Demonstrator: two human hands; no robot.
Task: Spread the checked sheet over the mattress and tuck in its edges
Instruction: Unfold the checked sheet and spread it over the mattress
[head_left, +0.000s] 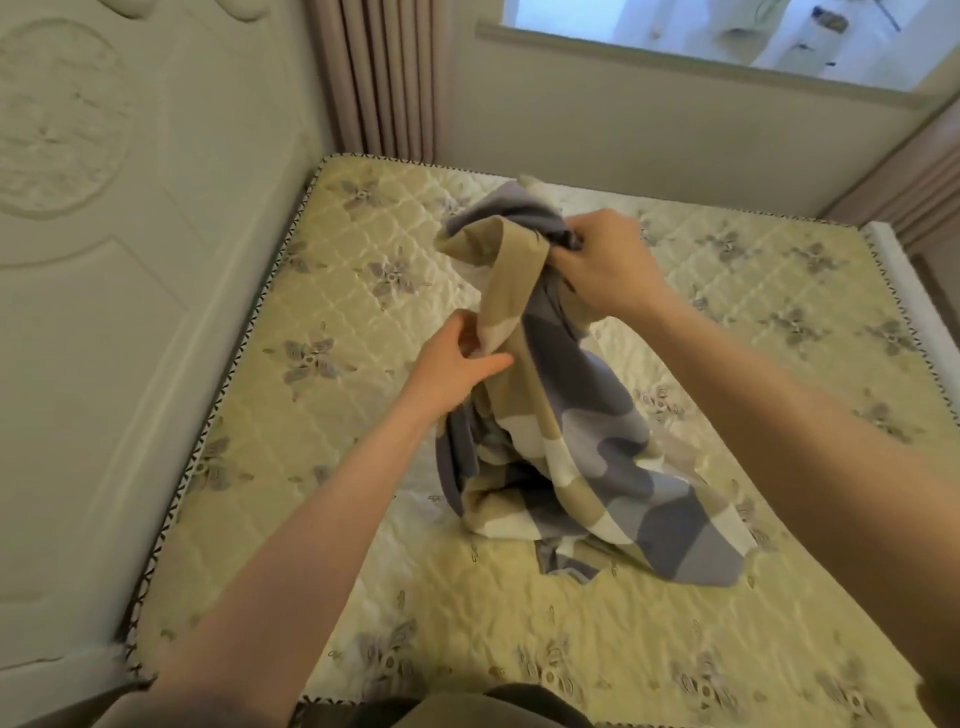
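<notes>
From my remote seat I read this as the very start of the spreading. The checked sheet (597, 441) is bunched in a heap near the middle of the mattress (363, 571). Its lower folds rest on the quilted top and its upper part is lifted clear.

The right grip (602, 265) (a bare hand, like the other) is closed around a gathered wad at the top of the bundle. It is the higher of the two, I judge so that it carries the cloth's weight and lets the folds hang loose. The left grip (457, 358) sits lower, on the headboard (104, 312) side, with thumb and fingers pinching a tan fold. It seems to be hunting for an edge to draw out sideways. Neither grip is wide; both hold cloth. They are near each other but apart, with a band of sheet running between them.

No part of the sheet reaches a mattress border, so nothing is tucked yet. The headboard stands tight against the mattress's left side and a wall with a curtain (384, 78) runs along the far side, so I expect tucking there to be cramped. The next move calls for the grips to draw apart and open the cloth.
</notes>
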